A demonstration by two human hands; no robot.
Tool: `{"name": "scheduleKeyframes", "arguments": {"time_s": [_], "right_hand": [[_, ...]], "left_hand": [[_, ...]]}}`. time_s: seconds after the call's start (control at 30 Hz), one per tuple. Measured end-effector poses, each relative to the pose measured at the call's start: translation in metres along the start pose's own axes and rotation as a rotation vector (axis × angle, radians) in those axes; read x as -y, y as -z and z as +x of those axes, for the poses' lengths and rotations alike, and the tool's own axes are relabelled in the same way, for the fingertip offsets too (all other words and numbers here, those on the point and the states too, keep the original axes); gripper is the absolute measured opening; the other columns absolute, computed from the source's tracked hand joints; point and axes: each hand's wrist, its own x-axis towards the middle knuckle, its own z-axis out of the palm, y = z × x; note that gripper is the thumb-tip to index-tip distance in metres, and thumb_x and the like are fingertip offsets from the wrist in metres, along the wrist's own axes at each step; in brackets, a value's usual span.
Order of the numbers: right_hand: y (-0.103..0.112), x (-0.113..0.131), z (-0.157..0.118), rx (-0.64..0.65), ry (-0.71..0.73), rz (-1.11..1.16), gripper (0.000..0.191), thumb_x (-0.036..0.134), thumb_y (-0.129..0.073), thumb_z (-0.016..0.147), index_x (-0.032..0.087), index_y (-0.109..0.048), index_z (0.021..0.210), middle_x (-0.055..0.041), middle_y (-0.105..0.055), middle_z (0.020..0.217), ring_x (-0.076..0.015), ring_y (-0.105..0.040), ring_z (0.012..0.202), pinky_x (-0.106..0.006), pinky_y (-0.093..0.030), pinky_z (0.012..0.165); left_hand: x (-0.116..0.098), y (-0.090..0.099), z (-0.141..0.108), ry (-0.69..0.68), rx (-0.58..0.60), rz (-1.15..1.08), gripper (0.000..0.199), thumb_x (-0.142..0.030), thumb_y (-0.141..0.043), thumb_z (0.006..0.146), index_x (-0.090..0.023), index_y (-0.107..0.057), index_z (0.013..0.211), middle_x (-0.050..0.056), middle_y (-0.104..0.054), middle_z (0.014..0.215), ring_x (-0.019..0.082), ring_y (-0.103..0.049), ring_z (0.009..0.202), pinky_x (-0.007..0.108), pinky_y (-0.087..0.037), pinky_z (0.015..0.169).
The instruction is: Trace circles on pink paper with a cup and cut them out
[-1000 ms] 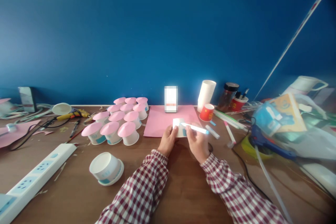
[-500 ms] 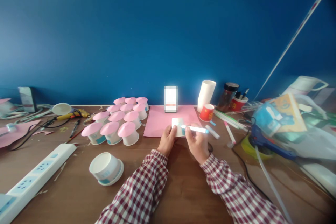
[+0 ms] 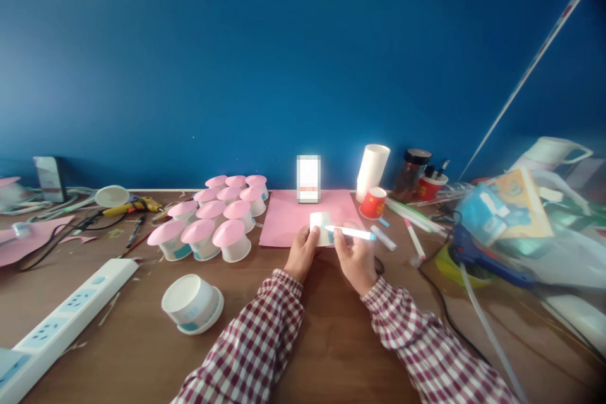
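My left hand (image 3: 303,251) grips a small white cup (image 3: 319,221) at its left side, over the front part of a pink sheet (image 3: 284,221). Between the fingers of my right hand (image 3: 356,257) is a white marker with a light blue end (image 3: 354,233); its tip points left and reaches the cup's surface. Whether the tip touches it is too small to tell. A phone-like upright object (image 3: 308,180), its screen blurred out, stands at the back of the sheet.
Several white cups with pink round tops (image 3: 228,233) stand left of the sheet. Nearer are stacked white cups (image 3: 189,303) and a power strip (image 3: 71,315). To the right are a red cup (image 3: 373,203), tall white cups (image 3: 372,170), a dark jar (image 3: 411,177) and a blue glue gun (image 3: 492,265).
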Motion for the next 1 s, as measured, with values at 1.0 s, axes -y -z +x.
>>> {"name": "scheduleKeyframes", "arguments": {"time_s": [1.0], "right_hand": [[-0.012,-0.004,-0.010,0.073,-0.056,0.119,0.026,0.024,-0.050,0.088,0.018,-0.054,0.113,-0.0082,-0.065,0.099,-0.0199,-0.063,0.088,-0.035,-0.052,0.080]], "left_hand": [[-0.016,0.002,-0.004,0.095,0.039,-0.621,0.049,-0.052,-0.057,0.080,-0.011,-0.056,0.106,0.012,-0.064,0.096,0.020,-0.062,0.089,0.033,-0.048,0.086]]}}
